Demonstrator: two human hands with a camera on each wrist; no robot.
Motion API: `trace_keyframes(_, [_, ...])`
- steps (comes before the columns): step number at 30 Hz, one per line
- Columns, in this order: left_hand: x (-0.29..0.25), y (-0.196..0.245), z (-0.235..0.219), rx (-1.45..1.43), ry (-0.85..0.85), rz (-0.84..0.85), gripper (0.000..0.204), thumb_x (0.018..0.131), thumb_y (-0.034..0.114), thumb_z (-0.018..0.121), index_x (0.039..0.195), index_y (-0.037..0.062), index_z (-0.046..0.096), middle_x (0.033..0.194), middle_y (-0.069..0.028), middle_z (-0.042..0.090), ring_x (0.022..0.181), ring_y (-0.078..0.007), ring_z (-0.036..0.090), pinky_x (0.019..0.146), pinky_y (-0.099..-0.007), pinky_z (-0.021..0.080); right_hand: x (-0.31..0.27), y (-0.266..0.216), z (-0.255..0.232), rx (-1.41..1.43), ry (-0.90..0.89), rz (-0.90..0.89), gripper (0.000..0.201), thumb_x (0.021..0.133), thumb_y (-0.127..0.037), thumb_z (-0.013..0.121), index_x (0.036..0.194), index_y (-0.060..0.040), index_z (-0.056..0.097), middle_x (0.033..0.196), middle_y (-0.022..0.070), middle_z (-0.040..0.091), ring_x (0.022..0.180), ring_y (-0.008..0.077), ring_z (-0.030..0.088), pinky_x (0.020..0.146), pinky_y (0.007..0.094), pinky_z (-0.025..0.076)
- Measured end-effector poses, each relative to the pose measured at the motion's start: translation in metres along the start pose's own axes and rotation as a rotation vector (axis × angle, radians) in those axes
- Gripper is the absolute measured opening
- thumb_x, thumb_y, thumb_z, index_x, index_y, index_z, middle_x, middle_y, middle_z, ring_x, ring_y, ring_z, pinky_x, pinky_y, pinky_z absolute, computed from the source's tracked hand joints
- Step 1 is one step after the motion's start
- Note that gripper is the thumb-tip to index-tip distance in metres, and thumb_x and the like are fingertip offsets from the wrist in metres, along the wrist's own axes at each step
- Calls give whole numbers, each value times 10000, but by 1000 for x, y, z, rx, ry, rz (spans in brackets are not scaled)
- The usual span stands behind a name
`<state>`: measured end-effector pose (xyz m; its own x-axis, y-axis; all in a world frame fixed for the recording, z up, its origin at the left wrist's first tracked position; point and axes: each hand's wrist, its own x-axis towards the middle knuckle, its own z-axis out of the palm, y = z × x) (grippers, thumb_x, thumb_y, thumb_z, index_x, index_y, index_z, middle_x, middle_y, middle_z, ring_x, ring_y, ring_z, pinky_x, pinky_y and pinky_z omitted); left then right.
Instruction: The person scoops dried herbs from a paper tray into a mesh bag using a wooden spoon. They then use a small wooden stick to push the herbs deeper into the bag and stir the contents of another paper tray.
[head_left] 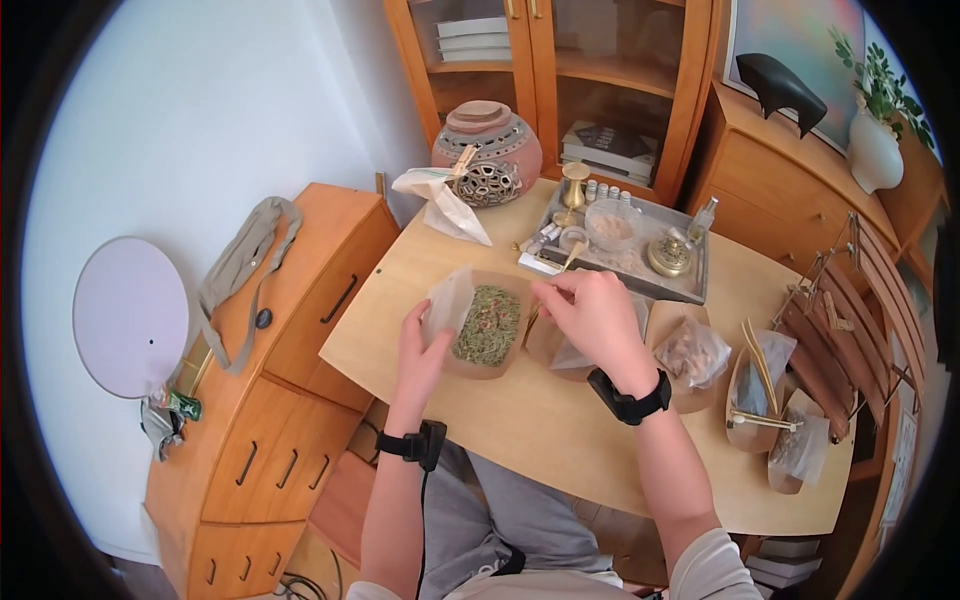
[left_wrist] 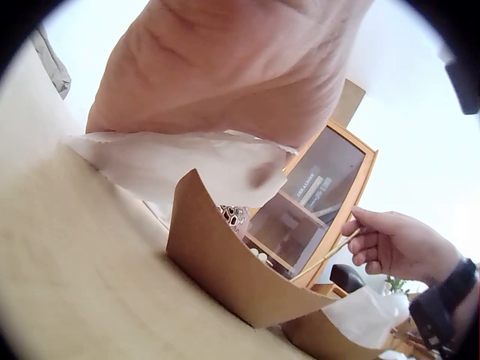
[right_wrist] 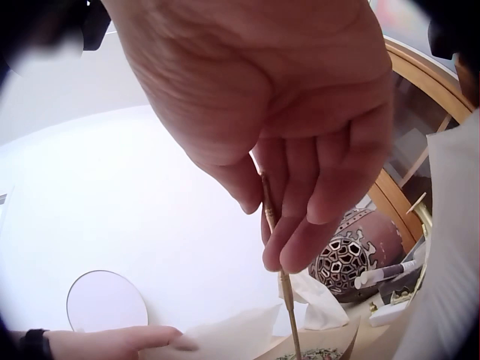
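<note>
Dried green herbs with reddish bits (head_left: 487, 328) fill a kraft paper box (left_wrist: 232, 274) on the table in front of me. At its left side my left hand (head_left: 422, 352) pinches a whitish translucent bag (head_left: 449, 300) between thumb and fingers, holding it up along the box's edge. My right hand (head_left: 597, 318) is above the box's right edge. Its thumb and fingertips pinch a thin brass-coloured stick (right_wrist: 287, 296), which slants down toward the herbs; in the right wrist view its lower end overlaps them.
Right of the herbs stand more paper boxes, one with a bag of brownish chunks (head_left: 693, 354) and another bearing tongs (head_left: 762, 370). Behind them, a grey tray (head_left: 640, 278) carries a glass bowl (head_left: 612, 225) and brass vessels. A patterned clay pot (head_left: 487, 145) stands at the back.
</note>
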<state>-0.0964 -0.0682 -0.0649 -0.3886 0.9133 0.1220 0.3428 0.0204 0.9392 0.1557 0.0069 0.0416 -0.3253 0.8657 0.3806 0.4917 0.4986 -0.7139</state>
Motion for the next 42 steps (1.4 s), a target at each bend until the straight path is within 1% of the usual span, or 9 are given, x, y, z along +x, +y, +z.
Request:
trace_keyframes(2, [0,0,0,-36,53,-3,669,925,196,697,1499,-39,446,1482,-236,500,1406,-332,463,1183,-415,359,0,0,1,29,37,-19,253,940,-257,721,840,-38,798,671,180,678,649,366,676,633,434,543])
trace_keyframes(8, [2,-4,-3,-77,32,-8,685,925,209,699,1498,-58,434,1479,-239,503,1394,-333,477,1174,-409,372,-1,-6,1,-23,-1,25,286,946,-279,722,826,-31,798,658,166,690,617,334,683,618,394,546])
trace_keyframes(14, [-4,7,1,-102,47,-35,701,930,219,696,1517,-41,414,1506,-241,472,1399,-330,471,1171,-410,375,-3,0,14,213,-185,172,302,977,-265,699,851,-10,800,641,98,723,587,204,706,605,346,548])
trace_keyframes(17, [-1,-3,-1,-37,49,-21,693,935,217,692,1523,-24,415,1506,-236,464,1407,-331,453,1169,-421,374,0,4,18,431,-268,163,280,994,-235,681,927,12,794,716,94,755,636,171,716,646,326,557])
trace_keyframes(19, [1,-2,-1,-42,46,-22,690,938,218,689,1526,-17,415,1504,-233,464,1413,-332,440,1168,-426,373,1,7,16,487,-418,157,266,1047,-176,634,1081,60,753,872,87,777,828,122,733,759,272,579])
trace_keyframes(23, [5,-13,-2,-163,26,-24,682,952,228,681,1534,0,411,1505,-231,456,1426,-334,412,1161,-428,375,1,10,16,412,-332,181,256,1046,-153,623,1126,60,741,905,97,782,866,128,736,802,272,574])
trace_keyframes(25, [3,-14,-4,-147,20,-31,681,956,232,679,1538,3,407,1510,-232,449,1427,-332,410,1158,-425,379,1,4,16,377,-141,109,248,1006,-190,647,1031,19,777,836,110,785,762,169,744,742,308,572])
trace_keyframes(37, [2,-9,-3,-167,22,-54,671,978,231,665,1545,-1,391,1502,-238,449,1413,-328,435,1153,-423,385,-7,-8,23,368,-311,51,256,993,-188,640,1121,-9,770,892,143,787,823,238,766,770,349,581])
trace_keyframes(42, [4,-12,-5,-145,13,-25,669,982,223,659,1548,-7,386,1513,-234,448,1428,-330,422,1160,-427,378,-6,0,27,393,-279,54,251,990,-176,638,1113,-1,770,908,145,789,826,245,767,763,346,579])
